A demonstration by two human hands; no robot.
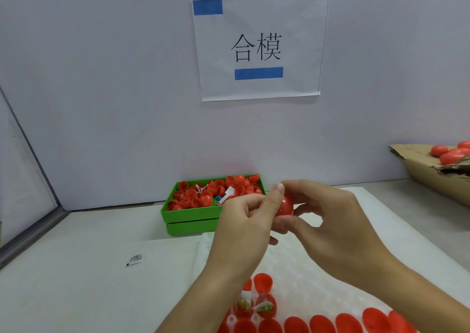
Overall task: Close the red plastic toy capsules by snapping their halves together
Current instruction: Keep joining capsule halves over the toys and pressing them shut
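Fingers (278,193) of both hands clamped on red capsule (285,206); behind, green tray (190,217) full of red halves (193,198).

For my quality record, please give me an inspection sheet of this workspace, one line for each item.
Surface: white table with a bubble-textured white mat under the hands.
Job's things: red capsule held between both hands; open red halves in a row at the near edge, two with small toys inside; green tray full of red halves; closed capsules in a cardboard box.
Clutter: small sachet on the table.
Grip: left hand and right hand both grip the capsule.
Cables: nothing seen.
Surroundings: pale wall with a taped paper sign.
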